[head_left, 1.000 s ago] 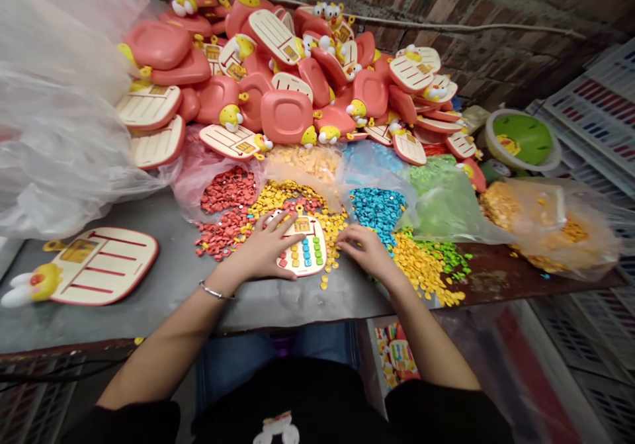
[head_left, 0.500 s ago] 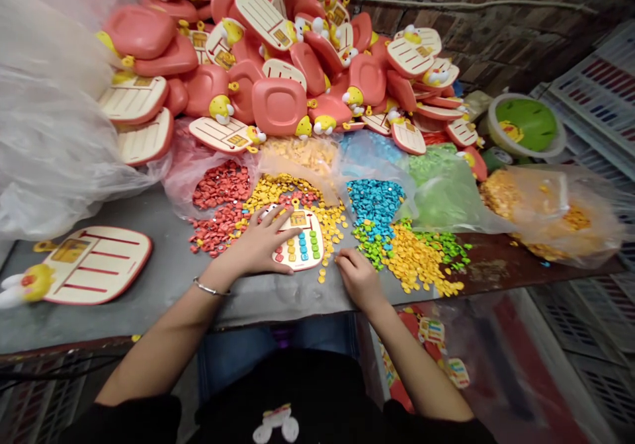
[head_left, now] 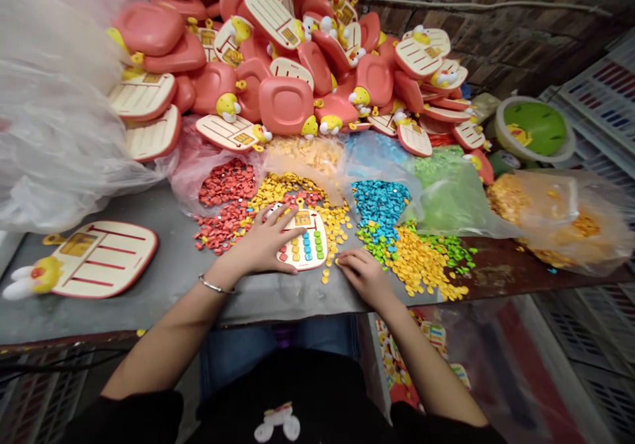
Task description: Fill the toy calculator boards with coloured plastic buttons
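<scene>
A cream toy board [head_left: 301,256] with rows of red, yellow, blue and green pieces lies on the grey table in front of me. My left hand [head_left: 262,242] holds it at its left side, fingers across its face and thumb along the near edge. Part of the board and its white-eyed head is hidden under that hand. Just right of the board, my right hand [head_left: 366,275] is closed in a pinch near loose yellow pieces [head_left: 325,276]. Whatever is between its fingertips is too small to make out.
Heaped red pieces [head_left: 225,189], blue pieces [head_left: 380,202] and yellow pieces [head_left: 421,259] spill from plastic bags. Behind them rises a pile of red-backed toy boards [head_left: 286,105]. Another board [head_left: 106,259] lies at left. A green bowl [head_left: 533,126] stands at right, with an open box [head_left: 510,351] below.
The view has shifted slightly, moving the scene a little to the right. My right hand has turned flatter, its fingers reaching further left; my left hand stays on the board.
</scene>
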Tool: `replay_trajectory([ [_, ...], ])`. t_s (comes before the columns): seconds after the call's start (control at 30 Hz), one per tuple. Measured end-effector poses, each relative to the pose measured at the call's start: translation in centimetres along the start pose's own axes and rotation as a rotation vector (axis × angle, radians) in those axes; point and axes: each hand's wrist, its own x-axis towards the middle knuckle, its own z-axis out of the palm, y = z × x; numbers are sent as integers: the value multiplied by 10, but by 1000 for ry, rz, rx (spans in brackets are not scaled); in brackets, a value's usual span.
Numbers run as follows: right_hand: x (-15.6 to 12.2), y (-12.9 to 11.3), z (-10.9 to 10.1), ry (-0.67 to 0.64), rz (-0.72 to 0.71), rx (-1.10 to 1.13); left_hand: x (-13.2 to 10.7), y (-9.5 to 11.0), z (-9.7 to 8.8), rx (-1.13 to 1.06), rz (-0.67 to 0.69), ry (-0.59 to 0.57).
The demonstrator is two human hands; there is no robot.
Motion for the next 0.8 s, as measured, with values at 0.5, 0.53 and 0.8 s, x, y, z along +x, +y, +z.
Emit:
replay_trajectory([
  [0.5,141,18,10,-234,-167,-116,0,2,0,1,-10,-9],
  [0.53,142,18,10,-240,-171,-103,0,2,0,-2,-12,-8],
  [0.8,166,37,3,-450,-43,231,-2,0,4,-47,0,1],
])
